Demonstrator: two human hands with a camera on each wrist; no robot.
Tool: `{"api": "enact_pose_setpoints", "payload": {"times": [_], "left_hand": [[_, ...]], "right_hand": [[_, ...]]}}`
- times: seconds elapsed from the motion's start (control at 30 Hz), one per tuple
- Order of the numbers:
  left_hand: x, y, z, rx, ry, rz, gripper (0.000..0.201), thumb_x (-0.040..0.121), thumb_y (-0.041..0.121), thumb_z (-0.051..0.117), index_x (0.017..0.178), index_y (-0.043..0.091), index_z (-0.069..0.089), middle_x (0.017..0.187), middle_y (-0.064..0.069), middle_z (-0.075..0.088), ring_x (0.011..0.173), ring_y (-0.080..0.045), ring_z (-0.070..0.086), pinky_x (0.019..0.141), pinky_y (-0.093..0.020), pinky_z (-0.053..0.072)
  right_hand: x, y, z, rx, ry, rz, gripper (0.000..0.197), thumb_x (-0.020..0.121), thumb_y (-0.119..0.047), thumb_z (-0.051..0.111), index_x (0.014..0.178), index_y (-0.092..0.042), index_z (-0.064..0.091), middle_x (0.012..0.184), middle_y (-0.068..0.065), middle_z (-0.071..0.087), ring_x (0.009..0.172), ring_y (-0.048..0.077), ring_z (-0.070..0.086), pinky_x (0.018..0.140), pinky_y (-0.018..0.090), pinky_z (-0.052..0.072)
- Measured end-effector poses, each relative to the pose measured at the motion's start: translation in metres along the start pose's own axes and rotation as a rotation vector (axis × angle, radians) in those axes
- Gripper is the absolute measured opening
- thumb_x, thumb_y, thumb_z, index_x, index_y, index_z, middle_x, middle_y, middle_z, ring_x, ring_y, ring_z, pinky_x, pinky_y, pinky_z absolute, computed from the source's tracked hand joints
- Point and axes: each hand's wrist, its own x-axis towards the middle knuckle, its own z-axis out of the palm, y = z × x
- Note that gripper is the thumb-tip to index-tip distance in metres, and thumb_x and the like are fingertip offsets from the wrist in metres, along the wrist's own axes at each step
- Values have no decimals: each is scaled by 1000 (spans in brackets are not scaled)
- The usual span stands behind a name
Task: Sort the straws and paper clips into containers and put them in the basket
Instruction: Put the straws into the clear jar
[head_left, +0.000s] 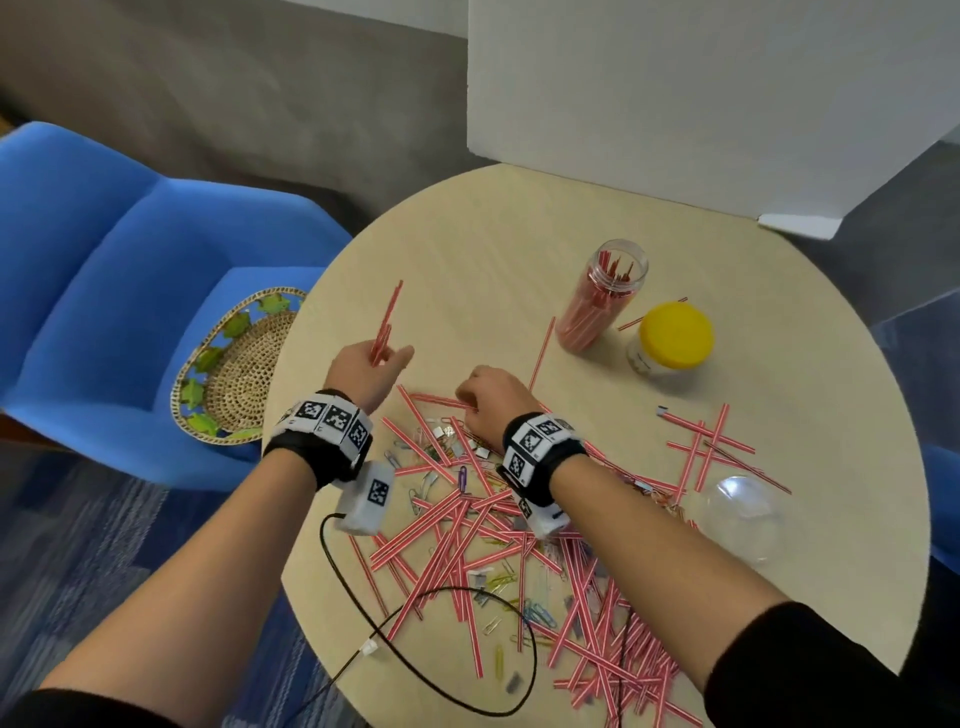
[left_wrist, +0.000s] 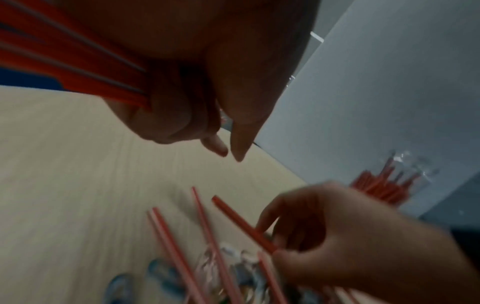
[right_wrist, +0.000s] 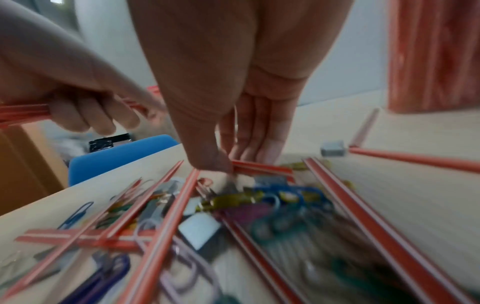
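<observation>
Gripping bundled straws (head_left: 385, 325), left hand (head_left: 363, 374); right hand (head_left: 493, 400) pinching one straw (left_wrist: 242, 224); no legible writing.

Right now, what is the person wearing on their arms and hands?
The hands are bare. Each wrist has a black strap with white squares printed in black checker patterns. Under the left wrist hangs a small white box, with a thin black cable looping from it over the table. Black sleeves are pushed up near the elbows.

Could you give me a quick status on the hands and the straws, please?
Left hand grips a straw bundle. Right hand pinches one straw at the pile. Jar part-filled, open. Clips tangled among the straws.
</observation>
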Motion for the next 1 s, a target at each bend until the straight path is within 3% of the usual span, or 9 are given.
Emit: {"api": "enact_pose_setpoints", "payload": {"times": [0.07,0.17,0.33,0.43,0.53,0.63,0.7,0.77,1.0], "left_hand": [[-5,-15,-1,236,-11,-38,32,85,46,68,84,14,64,75,-4,61,69,-24,56,65,-29,42],[-20,-25,9,403,-106,-74,28,82,44,72,82,17,67,71,0,62,67,-20,58,59,-26,42],[-47,-32,24,433,-238,-17,27,79,39,75,72,15,62,61,2,57,54,-14,51,47,-22,38],[-54,-42,22,407,-251,-74,30,79,42,74,73,15,61,65,1,58,59,-15,53,50,-23,38],[-55,-52,16,328,-216,-123,32,81,43,71,69,15,62,64,0,58,65,-21,56,51,-24,37],[-57,-60,8,271,-160,-125,35,81,46,70,75,11,69,65,0,60,63,-18,56,52,-24,37],[-59,-65,3,278,-151,-102,34,84,45,69,72,14,65,61,2,57,61,-17,53,51,-24,35],[-63,-71,-3,292,-147,-96,32,85,44,69,69,17,59,62,2,56,65,-19,55,55,-26,36],[-91,-89,-19,678,-332,-257,50,71,62,73,82,14,65,71,1,63,69,-18,62,57,-24,45]], "right_hand": [[7,-9,-5,-70,-73,48,20,86,-6,63,105,-9,67,97,8,65,88,27,64,77,36,56],[12,-17,-9,-223,-149,94,19,86,-4,66,105,-6,64,96,12,64,86,28,64,71,33,54],[4,-4,-12,-71,-175,244,22,97,-8,44,115,-5,56,115,10,49,82,23,57,69,35,48],[-20,-2,-19,48,-109,262,24,103,-19,37,108,-10,58,110,4,42,74,17,53,69,33,50],[-63,-20,-13,73,-191,47,14,96,-21,53,105,-17,62,110,-1,43,80,13,51,72,27,50],[-93,-46,13,-36,-307,-265,54,78,-10,69,128,-24,56,124,-4,42,93,12,48,76,25,50],[-99,-59,35,-214,-370,-430,78,68,-10,78,138,-22,46,133,1,41,106,18,48,87,32,52],[-101,-68,50,-379,-432,-519,92,60,-13,85,141,-18,41,134,7,41,107,23,47,87,36,50],[-103,-81,42,-501,-410,-469,32,86,-4,62,118,-7,56,114,11,55,105,28,52,89,42,48]]}}
